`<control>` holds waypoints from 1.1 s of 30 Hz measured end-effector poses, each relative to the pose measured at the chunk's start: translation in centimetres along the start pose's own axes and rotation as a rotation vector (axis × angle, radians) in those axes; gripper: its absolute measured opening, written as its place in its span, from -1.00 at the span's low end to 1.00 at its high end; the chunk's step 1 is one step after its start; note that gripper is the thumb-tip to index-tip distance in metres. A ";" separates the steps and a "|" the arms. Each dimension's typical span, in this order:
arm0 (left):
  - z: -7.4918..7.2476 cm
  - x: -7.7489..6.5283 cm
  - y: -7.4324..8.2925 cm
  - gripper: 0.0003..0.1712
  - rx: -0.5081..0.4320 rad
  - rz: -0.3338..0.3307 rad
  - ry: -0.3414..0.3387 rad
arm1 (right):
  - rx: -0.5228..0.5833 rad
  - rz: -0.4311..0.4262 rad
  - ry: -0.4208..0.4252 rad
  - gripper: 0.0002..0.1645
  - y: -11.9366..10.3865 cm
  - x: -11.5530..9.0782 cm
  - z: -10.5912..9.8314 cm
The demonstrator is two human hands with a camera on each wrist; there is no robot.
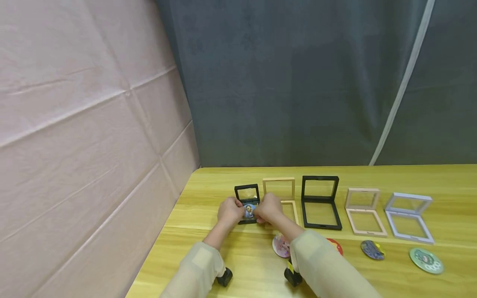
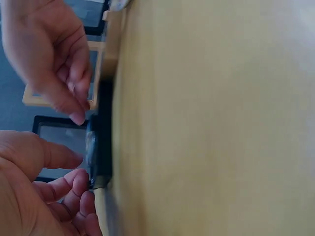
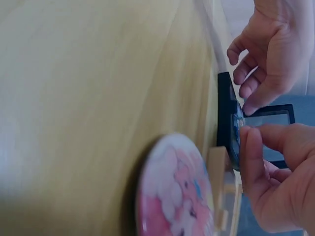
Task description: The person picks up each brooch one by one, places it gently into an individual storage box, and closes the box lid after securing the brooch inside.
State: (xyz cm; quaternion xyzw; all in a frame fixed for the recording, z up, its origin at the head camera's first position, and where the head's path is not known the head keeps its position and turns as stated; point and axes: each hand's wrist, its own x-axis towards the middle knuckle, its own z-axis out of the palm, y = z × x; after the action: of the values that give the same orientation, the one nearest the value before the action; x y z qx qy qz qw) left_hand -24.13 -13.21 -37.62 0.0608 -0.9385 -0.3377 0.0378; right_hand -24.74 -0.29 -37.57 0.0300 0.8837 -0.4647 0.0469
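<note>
A round blue badge (image 1: pixel 249 210) with a figure printed on it is at the lower half of a small black frame (image 1: pixel 247 222), whose clear-windowed lid (image 1: pixel 247 193) stands raised behind. My left hand (image 1: pixel 230 211) pinches at the badge's left edge, its other fingers curled beside the frame. On the opposite edge, thumb and index finger of my right hand (image 1: pixel 269 207) pinch the badge. Seen from the right wrist, the badge (image 3: pixel 239 120) lies nearly edge-on against the frame (image 3: pixel 225 110). Whether it sits fully flat in the frame is hidden by the fingers.
To the right stand more open frames: tan (image 1: pixel 278 179), larger black (image 1: pixel 321 200), pink (image 1: pixel 367 211) and white (image 1: pixel 409 215). In front lie a pink badge (image 1: pixel 281 246), a partly covered red one (image 1: pixel 335 246), a dark blue one (image 1: pixel 372 250) and a green one (image 1: pixel 426 260).
</note>
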 end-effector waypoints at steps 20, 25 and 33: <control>-1.9 1.8 0.8 -0.57 -0.137 0.046 0.015 | -0.523 -0.201 -0.056 -0.47 0.0 -1.0 -0.3; -2.0 1.7 1.2 -0.60 -0.135 0.058 0.002 | -0.536 -0.194 -0.038 -0.45 0.2 -0.8 -0.1; -2.1 1.8 1.2 -0.65 -0.127 0.051 0.017 | -0.514 -0.198 -0.022 -0.47 0.1 -0.7 -0.1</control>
State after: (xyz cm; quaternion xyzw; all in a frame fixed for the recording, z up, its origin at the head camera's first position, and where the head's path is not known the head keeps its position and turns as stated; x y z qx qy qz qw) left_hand -25.81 -13.86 -35.18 0.0371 -0.9160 -0.3951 0.0579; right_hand -23.99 -0.13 -37.55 -0.0747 0.9707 -0.2280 0.0171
